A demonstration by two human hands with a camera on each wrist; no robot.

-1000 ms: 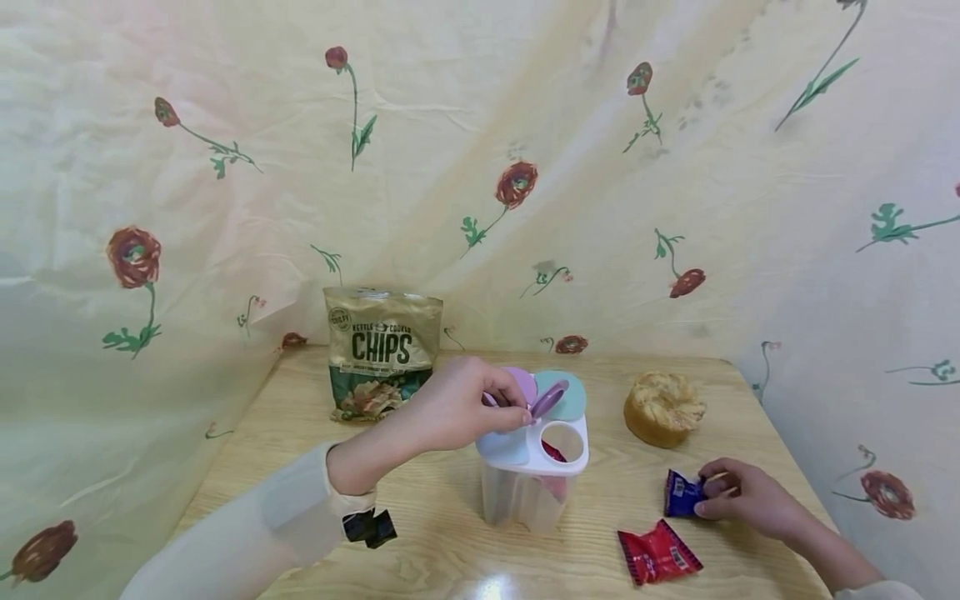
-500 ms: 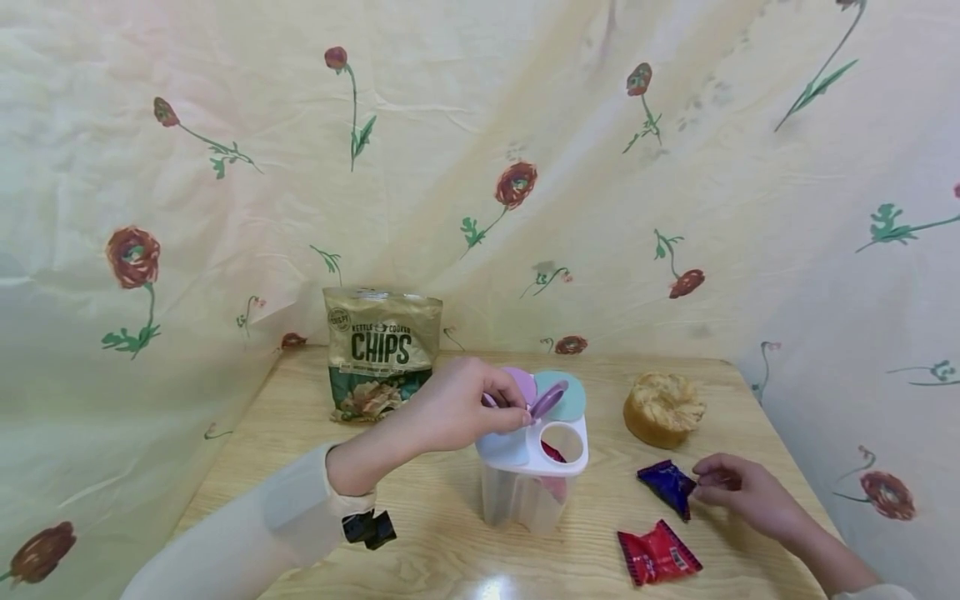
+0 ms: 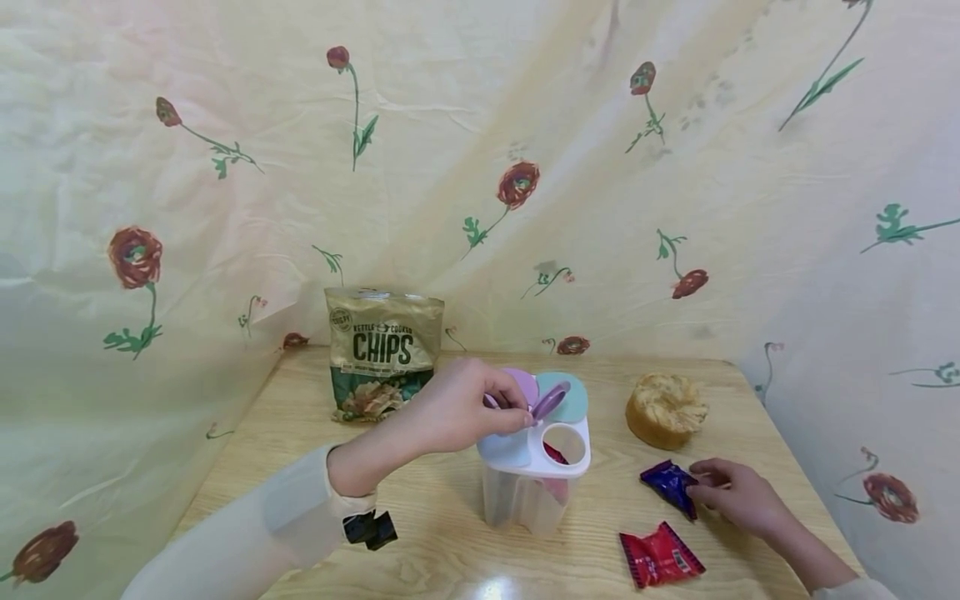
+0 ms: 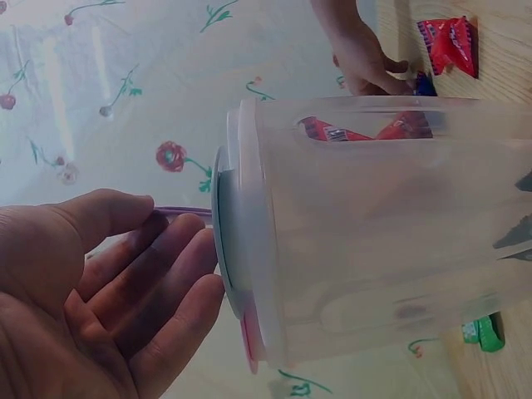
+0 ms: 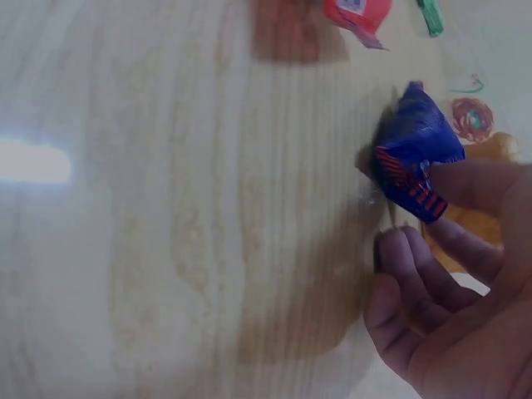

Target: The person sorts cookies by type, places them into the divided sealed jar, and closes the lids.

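My left hand (image 3: 474, 402) pinches the raised purple flip lid (image 3: 551, 402) of a clear snack container (image 3: 521, 496) between thumb and index finger. In the left wrist view, the other fingers (image 4: 179, 312) lie beside the container's rim. Below the lid, a round hole (image 3: 564, 443) in the white top shows a red wrapper. My right hand (image 3: 742, 497) is at a small blue wrapped snack (image 3: 670, 487) on the table; in the right wrist view, its thumb and a finger pinch the wrapper's edge (image 5: 428, 204). A red wrapped snack (image 3: 662, 556) lies just in front.
A bag of chips (image 3: 384, 354) stands at the back left. The round bread (image 3: 665, 410) sits behind the blue snack. Flower-printed cloth (image 3: 480, 167) hangs behind the wooden table (image 3: 420, 525). Several lids cover the container's other compartments.
Over the last second the blue snack has turned and shifted left on the table. The right hand drew slightly away from it, then moved back in. The left hand keeps its hold.
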